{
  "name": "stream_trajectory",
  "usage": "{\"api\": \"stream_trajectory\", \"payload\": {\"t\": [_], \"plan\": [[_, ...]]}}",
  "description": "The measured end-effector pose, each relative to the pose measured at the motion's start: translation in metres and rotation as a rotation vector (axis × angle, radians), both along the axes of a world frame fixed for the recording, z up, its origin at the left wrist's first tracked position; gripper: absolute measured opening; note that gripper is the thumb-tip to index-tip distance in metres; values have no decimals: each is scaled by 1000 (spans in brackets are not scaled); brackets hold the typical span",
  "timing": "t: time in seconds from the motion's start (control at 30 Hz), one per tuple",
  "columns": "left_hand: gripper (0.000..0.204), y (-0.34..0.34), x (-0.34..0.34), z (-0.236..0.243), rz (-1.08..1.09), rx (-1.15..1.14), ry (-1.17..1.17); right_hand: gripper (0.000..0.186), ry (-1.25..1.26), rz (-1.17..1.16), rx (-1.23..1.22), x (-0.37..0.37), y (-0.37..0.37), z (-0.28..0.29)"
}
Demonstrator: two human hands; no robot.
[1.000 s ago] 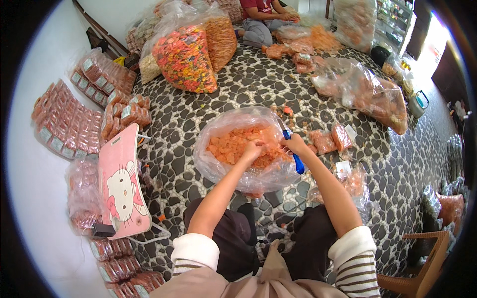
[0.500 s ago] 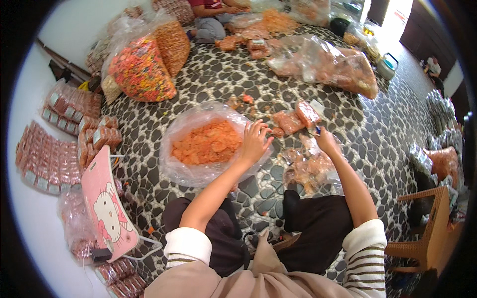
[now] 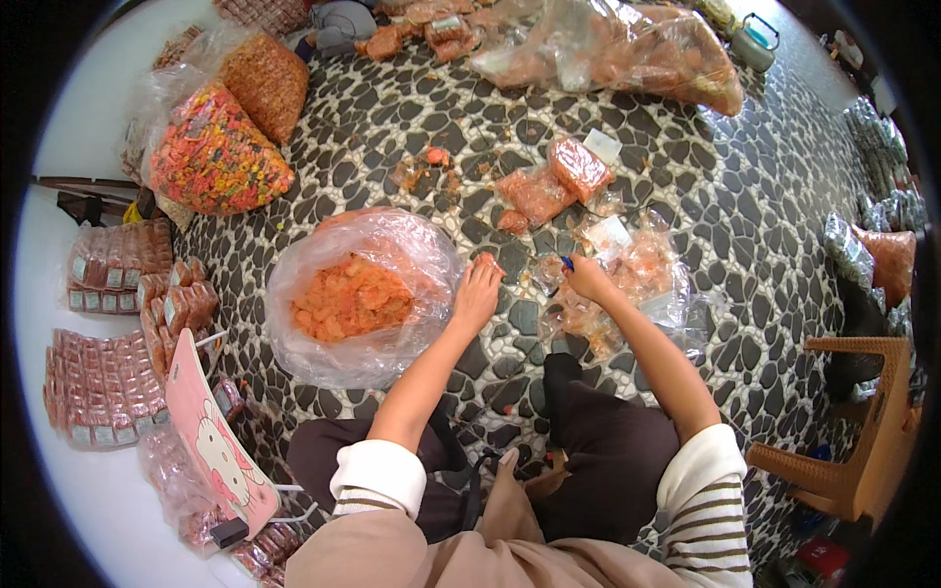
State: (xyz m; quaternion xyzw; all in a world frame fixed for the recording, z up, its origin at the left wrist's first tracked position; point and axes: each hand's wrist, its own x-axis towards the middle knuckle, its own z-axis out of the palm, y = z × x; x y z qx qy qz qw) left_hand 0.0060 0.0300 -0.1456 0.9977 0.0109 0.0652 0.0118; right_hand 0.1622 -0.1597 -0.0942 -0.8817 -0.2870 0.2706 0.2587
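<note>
Tool, blue-handled, is clasped in right hand; left hand meets orange piece beside clear bag, its grip indeterminable.

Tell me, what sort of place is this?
Perhaps a small snack-packing workshop: there's a big bag of colourful pieces, an open plastic bag of orange pieces, and rows of small filled packets.

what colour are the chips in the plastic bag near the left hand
The chips are orange, clear in the head view.
</note>
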Motion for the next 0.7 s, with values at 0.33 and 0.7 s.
{"api": "stream_trajectory", "payload": {"t": [0.33,0.7], "plan": [[36,4,58,-48,273,-18,344,25,68,27,-76,-1,29,-85],[47,-6,79,63,427,-1158,-122,40,543,-152,460,-7,55,40]]}}
